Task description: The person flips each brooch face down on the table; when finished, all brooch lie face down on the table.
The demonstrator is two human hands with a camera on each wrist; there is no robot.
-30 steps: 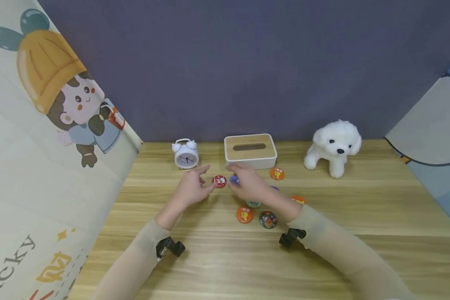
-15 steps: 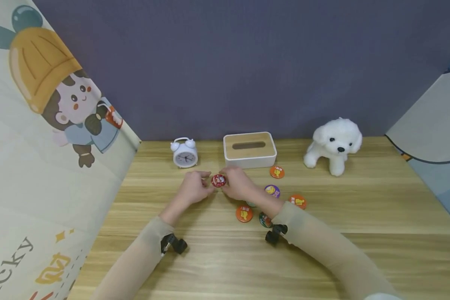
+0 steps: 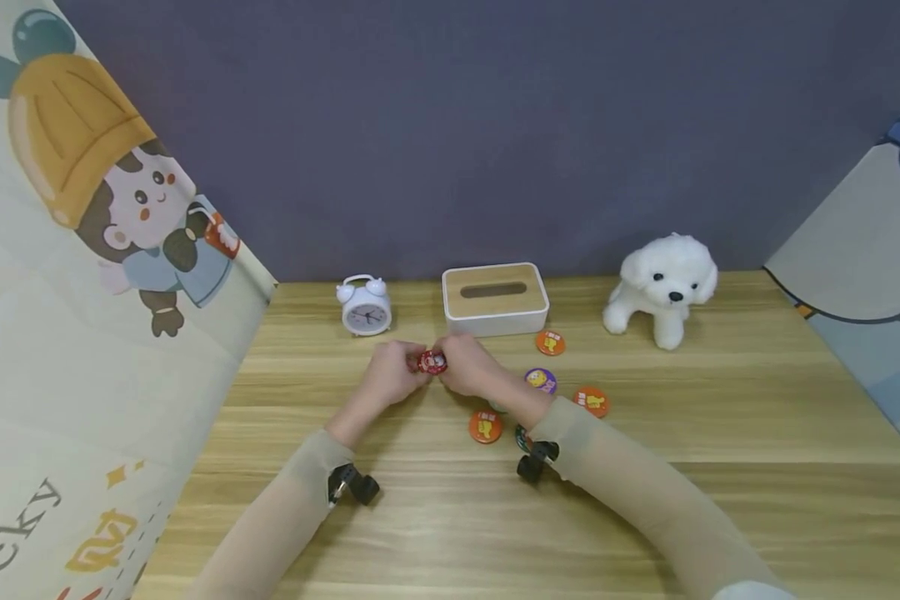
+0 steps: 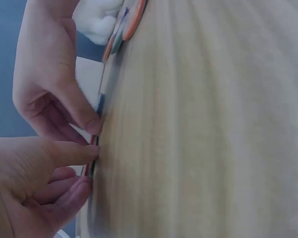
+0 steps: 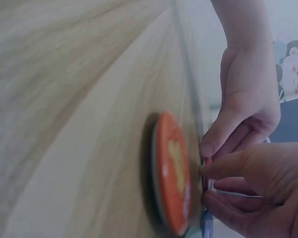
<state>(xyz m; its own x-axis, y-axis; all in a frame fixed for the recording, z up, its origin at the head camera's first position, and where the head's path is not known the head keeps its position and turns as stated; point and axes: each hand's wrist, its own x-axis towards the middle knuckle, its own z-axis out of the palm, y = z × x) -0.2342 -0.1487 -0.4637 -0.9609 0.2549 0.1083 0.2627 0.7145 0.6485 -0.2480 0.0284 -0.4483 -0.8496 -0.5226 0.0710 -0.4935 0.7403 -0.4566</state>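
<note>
A round red pin badge (image 3: 432, 362) lies at the tabletop between both hands, low against the wood. My left hand (image 3: 394, 372) pinches its left edge, thumb and fingers bent at the rim. From the other side my right hand (image 3: 471, 367) grips the right edge. Seen from the left wrist, the thumbs of the left hand (image 4: 35, 183) and right hand (image 4: 49, 74) both meet the badge's thin rim. A sliver of blue (image 4: 100, 101) shows beside the right thumb; from the head view the right hand covers that spot.
Orange badges (image 3: 485, 427), a purple badge (image 3: 541, 381) and a dark green badge (image 3: 523, 438), partly under the right forearm, lie to the right. Behind stand a white alarm clock (image 3: 366, 307), a tissue box (image 3: 495, 300) and a white plush dog (image 3: 662, 290).
My right hand has moved left, off the blue badge's place, to the red badge. Both hands have closed in on the red badge, which now looks more covered by fingers.
</note>
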